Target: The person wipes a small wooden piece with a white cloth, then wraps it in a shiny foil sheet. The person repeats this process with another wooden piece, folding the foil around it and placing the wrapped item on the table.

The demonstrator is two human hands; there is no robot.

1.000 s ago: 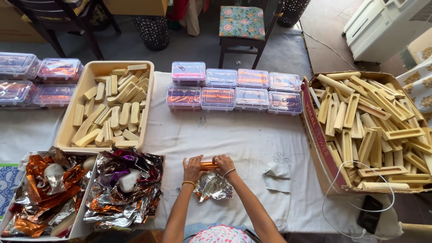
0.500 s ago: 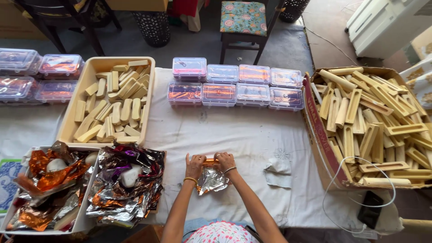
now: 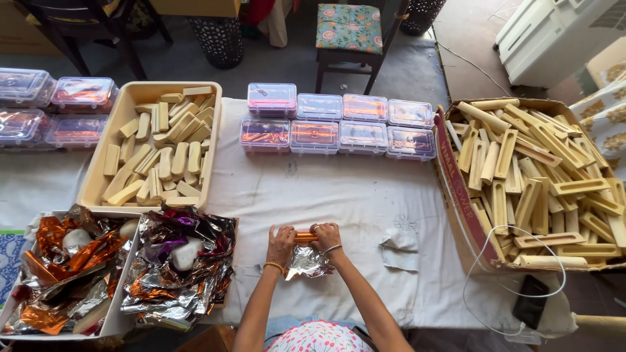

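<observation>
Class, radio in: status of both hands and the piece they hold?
Left hand and right hand grip orange-wrapped bar. Silver foil beneath. Nothing blocking.

I'm seeing a small orange foil-wrapped roll (image 3: 304, 236) lying crosswise on the white cloth, only its shiny middle showing. A crumpled silver foil sheet (image 3: 306, 263) is lying just below it, spreading loosely toward me.

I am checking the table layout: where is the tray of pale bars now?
In the head view, the tray of pale bars stands at the left, behind the two foil boxes and beside the clear lidded boxes.
</observation>
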